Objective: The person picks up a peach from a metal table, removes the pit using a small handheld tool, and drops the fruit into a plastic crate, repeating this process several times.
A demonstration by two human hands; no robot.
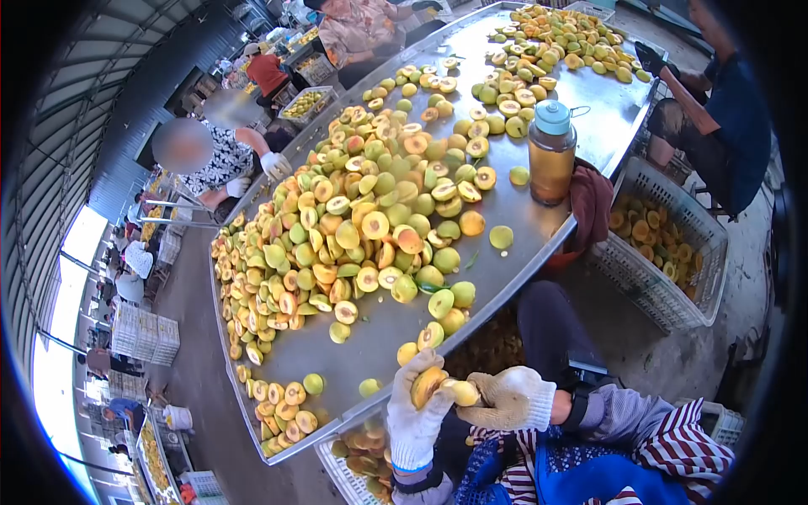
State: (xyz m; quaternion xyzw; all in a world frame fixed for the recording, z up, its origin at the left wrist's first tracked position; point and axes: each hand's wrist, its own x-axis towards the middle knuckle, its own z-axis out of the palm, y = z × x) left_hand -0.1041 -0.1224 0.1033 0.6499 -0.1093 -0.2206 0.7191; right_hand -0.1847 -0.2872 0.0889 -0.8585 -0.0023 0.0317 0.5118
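My left hand (417,414), in a white knit glove, is closed around a peach half (427,387) with its cut face showing. Close beside it, my right hand (509,399), in a stained work glove, has its fingers closed by a small pale yellow piece (463,392). Whether that piece is fruit, and whether a tool is hidden in the fingers, I cannot make out. Both hands are in front of the metal table's (362,337) near edge. A large heap of peaches (362,210), many halved, covers the table's middle.
A bottle (551,160) with a blue lid stands near the right edge, beside a dark red cloth (591,206). Crates of fruit stand at right (665,286) and below my left hand (362,459). A co-worker's gloved hand (275,166) rests at the far edge; another person (724,118) sits at right.
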